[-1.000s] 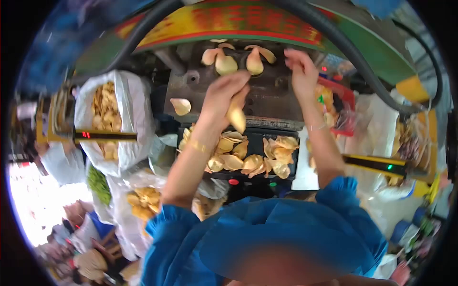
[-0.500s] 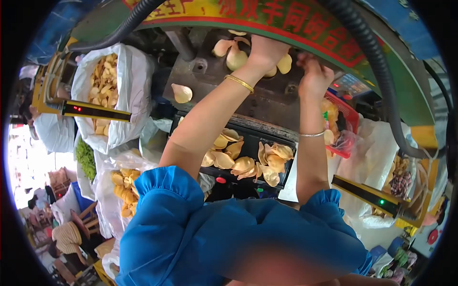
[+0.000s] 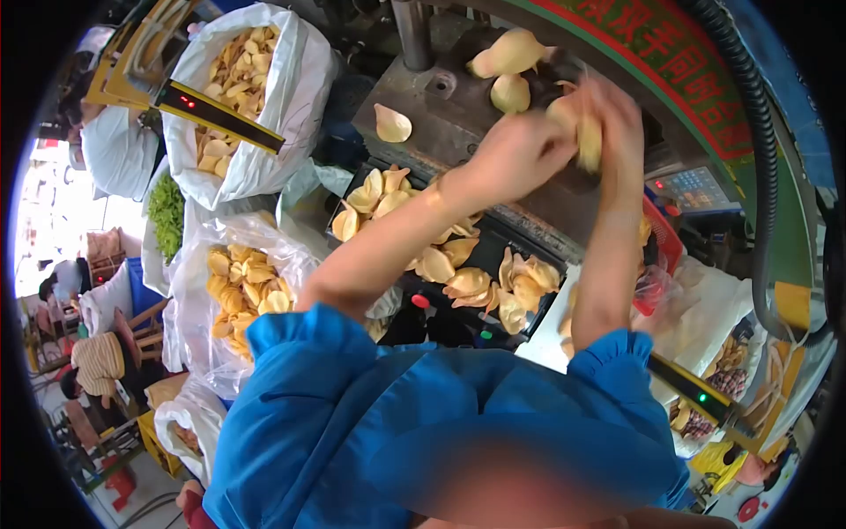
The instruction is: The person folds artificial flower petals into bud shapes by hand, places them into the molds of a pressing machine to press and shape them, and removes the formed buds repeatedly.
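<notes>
My left hand [image 3: 520, 157] is closed, its fingertips at the lower end of a pale yellow petal-shaped piece [image 3: 588, 141]. My right hand [image 3: 615, 115] is bent round the same piece from the other side. Motion blurs both hands and the piece, so the exact finger contact is hard to see. Just beyond them, a large pale piece [image 3: 513, 53] and a smaller rounded piece [image 3: 510, 93] lie on the dark metal machine bed [image 3: 458, 115]. Another single piece [image 3: 393, 123] rests on the bed's left part.
A black tray [image 3: 423, 295] with several curved yellow pieces sits before the bed. White sacks [image 3: 304, 84] of similar pieces stand left. Yellow sensor bars [image 3: 220, 116] flank the work area. A metal post [image 3: 412, 35], control panel [image 3: 696, 189] and red basket [image 3: 665, 234] are nearby.
My left hand has come back from under the machine's head towards me. My right hand has met it, with a petal-shaped piece now between them. The whole view has shifted and tilted.
</notes>
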`<move>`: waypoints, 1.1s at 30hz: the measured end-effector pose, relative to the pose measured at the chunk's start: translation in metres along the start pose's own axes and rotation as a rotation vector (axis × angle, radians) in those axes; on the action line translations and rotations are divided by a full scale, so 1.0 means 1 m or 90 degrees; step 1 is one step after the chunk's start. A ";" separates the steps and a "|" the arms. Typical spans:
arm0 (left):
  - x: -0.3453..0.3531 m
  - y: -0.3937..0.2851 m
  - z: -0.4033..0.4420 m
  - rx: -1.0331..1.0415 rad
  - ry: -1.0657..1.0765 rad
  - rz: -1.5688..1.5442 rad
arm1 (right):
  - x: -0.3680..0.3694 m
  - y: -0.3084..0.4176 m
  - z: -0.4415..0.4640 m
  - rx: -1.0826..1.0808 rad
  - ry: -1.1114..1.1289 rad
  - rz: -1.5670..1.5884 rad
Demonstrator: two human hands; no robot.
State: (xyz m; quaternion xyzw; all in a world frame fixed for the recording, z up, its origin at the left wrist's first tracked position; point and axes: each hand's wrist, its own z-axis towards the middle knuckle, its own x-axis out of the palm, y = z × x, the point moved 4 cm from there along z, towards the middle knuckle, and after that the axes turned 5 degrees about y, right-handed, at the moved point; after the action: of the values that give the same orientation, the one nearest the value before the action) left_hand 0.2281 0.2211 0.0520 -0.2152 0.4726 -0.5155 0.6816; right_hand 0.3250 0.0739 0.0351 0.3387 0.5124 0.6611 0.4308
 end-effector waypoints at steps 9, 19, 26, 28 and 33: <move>-0.109 0.140 -0.395 -0.760 0.173 0.199 | 0.048 -0.092 -0.454 0.590 -0.208 -0.061; -0.091 0.207 -0.371 -0.528 0.433 0.326 | 0.060 -0.246 -0.491 0.632 -0.248 -0.369; -0.096 0.191 -0.348 -0.507 0.514 0.331 | 0.058 -0.261 -0.502 0.623 -0.343 -0.233; -0.095 0.199 -0.357 -0.507 0.503 0.331 | 0.067 -0.249 -0.487 0.611 -0.337 -0.224; -0.090 0.215 -0.368 -0.510 0.489 0.326 | 0.091 -0.208 -0.466 0.585 -0.331 -0.181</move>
State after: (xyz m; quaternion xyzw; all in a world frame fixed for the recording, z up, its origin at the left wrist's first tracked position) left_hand 0.0150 0.4546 -0.2478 -0.1330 0.8786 -0.1578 0.4307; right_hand -0.0792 -0.0005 -0.2803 0.5717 0.6660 0.1984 0.4361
